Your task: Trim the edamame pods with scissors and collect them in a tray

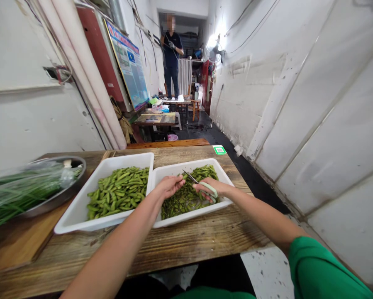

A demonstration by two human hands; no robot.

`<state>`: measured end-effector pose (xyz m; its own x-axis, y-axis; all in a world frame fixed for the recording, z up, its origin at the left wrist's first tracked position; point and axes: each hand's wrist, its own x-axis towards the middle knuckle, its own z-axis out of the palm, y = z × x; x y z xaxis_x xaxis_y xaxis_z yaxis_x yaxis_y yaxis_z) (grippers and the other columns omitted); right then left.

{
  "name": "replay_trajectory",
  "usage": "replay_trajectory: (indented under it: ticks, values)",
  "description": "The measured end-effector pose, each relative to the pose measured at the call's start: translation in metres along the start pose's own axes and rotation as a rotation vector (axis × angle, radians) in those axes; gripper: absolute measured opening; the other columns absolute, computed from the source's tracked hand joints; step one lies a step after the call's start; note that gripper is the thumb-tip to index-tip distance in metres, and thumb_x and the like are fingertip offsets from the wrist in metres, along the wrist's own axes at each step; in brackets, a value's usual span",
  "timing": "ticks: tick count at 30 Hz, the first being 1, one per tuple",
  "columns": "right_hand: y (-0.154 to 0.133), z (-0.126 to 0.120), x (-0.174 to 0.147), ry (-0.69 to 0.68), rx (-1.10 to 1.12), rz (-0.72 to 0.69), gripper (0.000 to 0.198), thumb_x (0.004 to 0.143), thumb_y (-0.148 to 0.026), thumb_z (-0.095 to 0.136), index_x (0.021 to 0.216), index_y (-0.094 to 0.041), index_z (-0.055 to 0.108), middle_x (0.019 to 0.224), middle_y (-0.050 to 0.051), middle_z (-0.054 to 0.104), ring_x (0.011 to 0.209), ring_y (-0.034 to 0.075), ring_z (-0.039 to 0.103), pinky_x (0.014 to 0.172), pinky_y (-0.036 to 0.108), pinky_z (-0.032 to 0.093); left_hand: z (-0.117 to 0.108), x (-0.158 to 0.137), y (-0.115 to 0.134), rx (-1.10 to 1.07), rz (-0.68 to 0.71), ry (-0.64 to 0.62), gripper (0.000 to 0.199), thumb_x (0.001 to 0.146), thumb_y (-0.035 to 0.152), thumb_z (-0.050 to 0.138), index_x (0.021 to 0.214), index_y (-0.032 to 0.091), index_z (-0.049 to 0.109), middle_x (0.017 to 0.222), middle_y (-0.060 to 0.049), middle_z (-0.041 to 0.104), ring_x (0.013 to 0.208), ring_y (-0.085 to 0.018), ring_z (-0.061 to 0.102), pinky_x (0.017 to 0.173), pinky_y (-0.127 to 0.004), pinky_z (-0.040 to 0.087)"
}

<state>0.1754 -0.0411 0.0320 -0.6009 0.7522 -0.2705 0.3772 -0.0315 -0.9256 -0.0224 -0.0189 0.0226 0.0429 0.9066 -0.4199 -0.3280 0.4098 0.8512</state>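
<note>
My right hand [206,189] grips a pair of scissors [209,190] with pale green handles, the dark blades pointing up and left. Close to the blade tips, my left hand [172,185] is closed in a pinch on what looks like an edamame pod, mostly hidden by the fingers. Both hands are above the right white tray [174,221], which holds edamame pods and small green trimmings [180,203]. Beside it on the left stands another white tray [80,224], holding a large heap of green edamame pods [119,191].
A metal bowl [49,203] of long green stalks in plastic [21,187] stands at the left by a wooden board [21,245]. The wooden table [186,249] bears a green-and-white code card [219,150]. A person [171,58] stands raised in the background, behind a low table [155,120].
</note>
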Motion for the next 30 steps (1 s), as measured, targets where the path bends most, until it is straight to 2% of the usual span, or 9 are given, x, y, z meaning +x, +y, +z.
replay_trajectory:
  ticks: [4,7,10,13,19,21,25,27,30]
  values:
    - [0.004,-0.004,0.002,0.069,-0.056,0.011,0.041,0.069,-0.053,0.057,0.063,-0.013,0.048,0.04,-0.005,0.043,0.029,0.006,0.039,0.027,0.017,0.032,0.002,0.002,-0.001,-0.068,0.022,0.039,0.004,0.072,0.005,0.057,0.072,0.005,0.053,0.066,-0.01,0.06,0.058,-0.012,0.061,0.052,-0.018,0.052]
    - [0.005,-0.009,0.004,0.182,-0.117,0.005,0.042,0.065,-0.053,0.06,0.059,-0.014,0.044,0.037,-0.005,0.041,0.028,0.006,0.038,0.026,0.017,0.03,0.004,0.005,0.002,-0.143,0.047,0.084,0.009,0.07,0.001,0.054,0.074,0.007,0.049,0.068,-0.01,0.059,0.066,-0.016,0.063,0.059,-0.022,0.054]
    - [0.007,-0.014,0.006,0.269,-0.14,0.009,0.044,0.064,-0.055,0.061,0.06,-0.015,0.044,0.037,-0.005,0.042,0.028,0.007,0.039,0.026,0.018,0.03,0.006,0.01,0.005,-0.138,0.046,0.167,0.01,0.07,0.002,0.052,0.073,0.01,0.047,0.062,-0.005,0.055,0.06,-0.013,0.061,0.052,-0.019,0.051]
    - [0.012,-0.017,0.01,0.288,-0.144,0.008,0.045,0.062,-0.058,0.06,0.061,-0.015,0.045,0.039,-0.004,0.043,0.028,0.008,0.04,0.027,0.019,0.033,0.008,0.015,0.008,-0.012,-0.009,0.14,0.006,0.072,0.012,0.053,0.069,0.012,0.047,0.052,0.0,0.049,0.042,-0.006,0.049,0.036,-0.015,0.039]
    - [0.02,-0.02,0.016,0.32,-0.157,-0.01,0.046,0.061,-0.059,0.06,0.066,-0.015,0.051,0.041,-0.002,0.045,0.03,0.009,0.041,0.03,0.021,0.034,0.011,0.017,-0.002,0.379,-0.081,0.007,0.01,0.069,0.019,0.059,0.077,0.014,0.057,0.05,0.001,0.051,0.037,-0.005,0.039,0.037,-0.015,0.027]
    - [0.02,-0.02,0.016,0.32,-0.173,-0.012,0.045,0.061,-0.059,0.06,0.067,-0.015,0.052,0.041,-0.002,0.046,0.03,0.009,0.041,0.03,0.022,0.034,0.012,0.02,-0.01,0.624,0.042,0.041,0.011,0.064,0.022,0.064,0.07,0.014,0.061,0.046,0.002,0.049,0.038,-0.006,0.037,0.038,-0.018,0.024]
    - [0.017,-0.02,0.015,0.312,-0.218,-0.026,0.046,0.062,-0.06,0.059,0.066,-0.014,0.054,0.042,-0.001,0.047,0.03,0.01,0.042,0.031,0.022,0.034,0.017,0.03,-0.026,1.077,0.405,0.064,0.009,0.053,0.024,0.07,0.059,0.018,0.067,0.056,-0.001,0.06,0.054,-0.013,0.05,0.052,-0.021,0.033]
    - [0.016,-0.02,0.014,0.314,-0.235,-0.026,0.046,0.061,-0.06,0.059,0.066,-0.014,0.054,0.041,-0.001,0.046,0.03,0.01,0.043,0.031,0.022,0.034,0.019,0.033,-0.031,1.166,0.492,0.029,0.008,0.055,0.025,0.068,0.062,0.021,0.069,0.061,-0.002,0.064,0.06,-0.014,0.053,0.057,-0.023,0.034]
    - [0.016,-0.02,0.013,0.325,-0.234,-0.015,0.047,0.061,-0.06,0.06,0.068,-0.014,0.055,0.041,-0.002,0.046,0.031,0.01,0.043,0.032,0.023,0.035,0.022,0.032,-0.035,1.18,0.534,0.014,0.008,0.059,0.028,0.065,0.063,0.022,0.07,0.062,-0.003,0.064,0.06,-0.015,0.053,0.058,-0.024,0.033]
